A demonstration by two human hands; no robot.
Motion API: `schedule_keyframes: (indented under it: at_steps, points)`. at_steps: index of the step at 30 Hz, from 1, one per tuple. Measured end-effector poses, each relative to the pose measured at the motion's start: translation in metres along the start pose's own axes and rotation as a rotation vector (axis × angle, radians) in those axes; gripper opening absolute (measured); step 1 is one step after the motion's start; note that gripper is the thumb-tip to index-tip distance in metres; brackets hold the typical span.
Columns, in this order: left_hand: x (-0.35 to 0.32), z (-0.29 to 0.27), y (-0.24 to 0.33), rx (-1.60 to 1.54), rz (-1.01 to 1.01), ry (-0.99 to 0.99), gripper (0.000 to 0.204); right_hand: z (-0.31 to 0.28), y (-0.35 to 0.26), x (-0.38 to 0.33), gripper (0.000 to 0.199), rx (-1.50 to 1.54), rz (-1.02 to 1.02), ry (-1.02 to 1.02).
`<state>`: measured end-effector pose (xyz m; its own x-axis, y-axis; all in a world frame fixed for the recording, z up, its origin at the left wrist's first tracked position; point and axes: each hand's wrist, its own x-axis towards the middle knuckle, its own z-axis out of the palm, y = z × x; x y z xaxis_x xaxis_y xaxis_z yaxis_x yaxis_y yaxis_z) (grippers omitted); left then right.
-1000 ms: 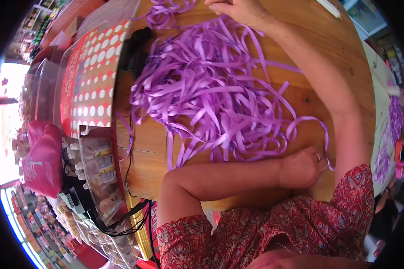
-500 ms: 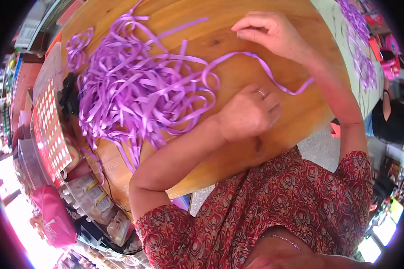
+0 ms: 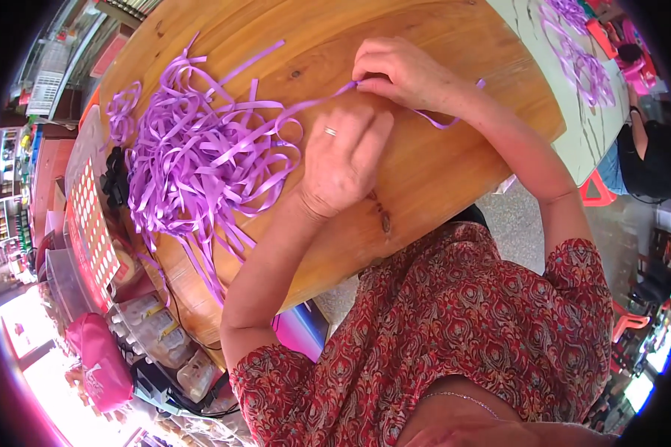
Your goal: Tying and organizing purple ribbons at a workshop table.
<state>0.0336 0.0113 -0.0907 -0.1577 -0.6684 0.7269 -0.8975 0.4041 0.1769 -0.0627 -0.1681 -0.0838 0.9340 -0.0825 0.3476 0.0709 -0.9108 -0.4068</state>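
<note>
The head view shows, well to the left of the left hand (image 3: 343,153) and nearer the person, a clear plastic tray (image 3: 150,363) holding pale packs (image 3: 160,328) with yellow strips, white caps sticking out along its outer side. Past it on that side lies a bright pink pouch (image 3: 99,365), its inside hidden; farther from the person stand a clear tub (image 3: 67,276), whose contents cannot be made out, and a red-and-brown box (image 3: 93,231) with white dots. Directly left of the left hand, a tangled heap of purple satin ribbon (image 3: 209,149) spreads over the wooden table (image 3: 440,179), its loops turned every way and a few tails hanging toward the person. One ribbon strand (image 3: 313,103) leaves the heap, its long axis slanting rightward and away from the person, passing just beyond the left hand's knuckles to the right hand (image 3: 373,71); its loose end curves out under the right wrist, the tip pointing away from the person. The right hand pinches this strand between thumb and forefinger, the other fingers curled alongside. The left hand, ringed and slightly blurred, has bent, loosely parted fingers; whether it grips anything cannot be told, as its fingertips are hidden.
</note>
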Motion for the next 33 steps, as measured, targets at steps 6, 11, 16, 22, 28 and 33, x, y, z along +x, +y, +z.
schedule_keyframes:
  at_steps: [6,11,16,22,28,33]
  points:
    - [0.021,0.018,-0.019,-0.255,-0.561,0.402,0.018,-0.021,-0.03,-0.014,0.014,0.165,0.013,0.095]
    - [0.049,0.025,-0.011,-0.947,-1.066,0.111,0.028,-0.037,-0.024,-0.032,0.018,-0.253,-0.049,0.297]
    - [0.063,0.03,0.003,-0.747,-0.877,0.096,0.022,-0.042,-0.019,-0.051,0.016,-0.227,0.029,0.278]
    - [0.043,0.027,-0.001,-0.524,-0.785,-0.015,0.017,-0.047,-0.007,-0.078,0.012,-0.001,-0.043,0.39]
    - [0.033,0.003,-0.037,-0.413,-0.692,0.134,0.008,-0.075,-0.004,-0.11,0.01,0.138,0.063,0.362]
    - [0.046,-0.013,-0.031,0.078,-0.468,-0.01,0.016,-0.083,-0.016,-0.116,0.011,0.042,0.149,0.299]
